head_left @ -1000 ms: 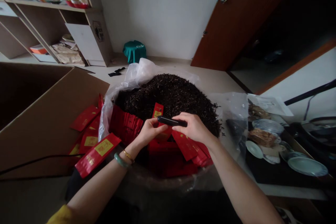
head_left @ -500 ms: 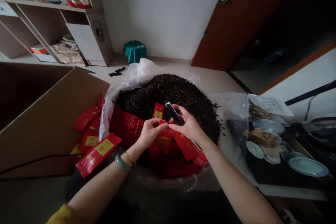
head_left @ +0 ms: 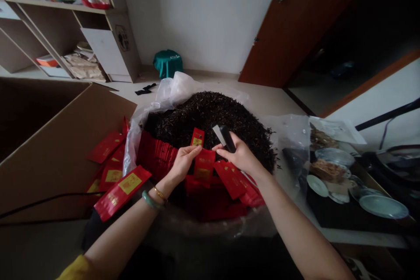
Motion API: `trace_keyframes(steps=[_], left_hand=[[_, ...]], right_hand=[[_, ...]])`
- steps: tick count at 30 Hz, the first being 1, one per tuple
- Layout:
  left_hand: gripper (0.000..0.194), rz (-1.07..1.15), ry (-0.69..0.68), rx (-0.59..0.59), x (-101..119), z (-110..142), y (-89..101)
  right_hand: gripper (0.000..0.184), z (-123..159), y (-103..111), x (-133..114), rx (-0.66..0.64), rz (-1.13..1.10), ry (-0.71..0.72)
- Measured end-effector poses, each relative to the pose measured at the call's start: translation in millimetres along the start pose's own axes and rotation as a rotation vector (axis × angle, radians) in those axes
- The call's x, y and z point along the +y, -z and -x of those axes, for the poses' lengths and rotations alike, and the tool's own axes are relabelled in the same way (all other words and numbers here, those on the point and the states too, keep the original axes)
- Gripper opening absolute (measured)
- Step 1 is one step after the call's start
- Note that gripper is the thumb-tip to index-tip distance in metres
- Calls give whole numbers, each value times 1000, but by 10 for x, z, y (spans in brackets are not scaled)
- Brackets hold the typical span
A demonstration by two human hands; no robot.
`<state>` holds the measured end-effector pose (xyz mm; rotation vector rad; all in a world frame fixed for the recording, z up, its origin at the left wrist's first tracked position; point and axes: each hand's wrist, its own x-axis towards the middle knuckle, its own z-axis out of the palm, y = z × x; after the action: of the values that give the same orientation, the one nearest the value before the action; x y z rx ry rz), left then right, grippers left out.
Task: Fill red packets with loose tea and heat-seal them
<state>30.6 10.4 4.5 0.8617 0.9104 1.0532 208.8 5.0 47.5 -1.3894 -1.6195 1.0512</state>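
My left hand (head_left: 183, 162) pinches the top left corner of a small red packet (head_left: 204, 167) with a gold label, which hangs upright in front of me. In my right hand (head_left: 238, 153) is a black handheld tool (head_left: 227, 138) with a pale flat strip along its side. The right thumb and fingertip are close to the packet's top right corner; whether they touch it I cannot tell. Behind both hands rises a heap of dark loose tea leaves (head_left: 216, 109) in a clear plastic liner (head_left: 133, 144). Another red packet (head_left: 197, 136) stands against the leaves.
Rows of red packets (head_left: 157, 153) lie at the heap's near left, and more packets (head_left: 231, 180) at the right. A single packet (head_left: 123, 192) rests at the left rim. A cardboard box (head_left: 65, 148) stands left; a tray with dishes (head_left: 382, 207) is at right.
My right hand has drawn slightly right, off the packet's top edge, and the black tool has turned more upright, showing its pale strip. The packet now hangs flatter, facing me.
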Motion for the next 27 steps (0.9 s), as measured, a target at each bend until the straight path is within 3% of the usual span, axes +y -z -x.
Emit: trace_keyframes(steps=[3, 6, 10, 11, 12, 14, 17, 19, 22, 24, 27], left_hand=[[38, 62, 71, 1, 101, -2, 29], [33, 203, 103, -23, 283, 5, 144], [30, 514, -257, 49, 423, -69, 324], [32, 458, -241, 55, 397, -105, 337], [38, 348, -208, 70, 345, -143, 332], [49, -77, -181, 120, 192, -214, 285], [28, -959, -401, 170, -30, -284, 215], [24, -1379, -462, 155, -111, -311, 219], [32, -1657, -391, 87, -158, -349, 275], [32, -1702, -356, 59, -181, -376, 301], [31, -1722, -338, 122, -223, -405, 303]], right_hand=[[69, -49, 131, 72, 34, 4, -59], [68, -99, 205, 185, 98, 55, -64], [62, -127, 187, 283, 103, 67, -57], [62, -126, 174, 290, 89, 54, -65], [63, -123, 161, 292, 73, 40, -79], [64, -113, 146, 293, 43, 33, -114], [56, -97, 152, 305, -7, 127, -118], [48, -95, 168, 329, -31, 230, -96], [39, -112, 179, 387, -44, 389, -94], [38, -133, 168, 444, -46, 500, -109], [42, -156, 129, 544, -55, 657, -155]])
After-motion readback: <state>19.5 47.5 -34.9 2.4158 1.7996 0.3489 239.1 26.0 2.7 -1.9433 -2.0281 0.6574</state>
